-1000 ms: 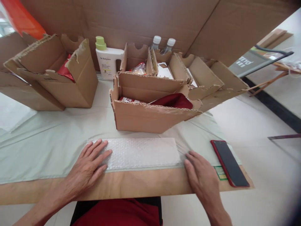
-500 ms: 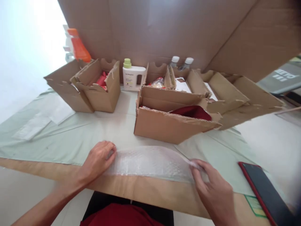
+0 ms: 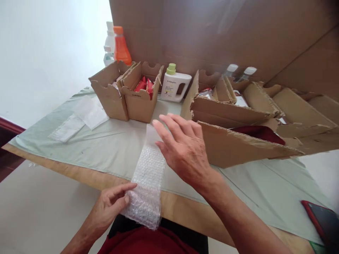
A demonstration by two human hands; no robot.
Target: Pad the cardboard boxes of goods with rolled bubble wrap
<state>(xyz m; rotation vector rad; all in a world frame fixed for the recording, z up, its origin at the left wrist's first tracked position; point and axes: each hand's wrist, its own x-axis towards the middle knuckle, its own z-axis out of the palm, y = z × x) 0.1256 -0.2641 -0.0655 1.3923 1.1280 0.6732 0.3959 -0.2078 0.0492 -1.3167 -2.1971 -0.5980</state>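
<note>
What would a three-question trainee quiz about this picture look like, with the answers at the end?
1. True or false: the left hand is touching the bubble wrap.
2. What colour is the cap on the white bottle: (a) blue, (b) light green, (c) black?
3. Which hand is nearer the white bottle?

Key: 1. True. 2. (b). 3. The right hand.
</note>
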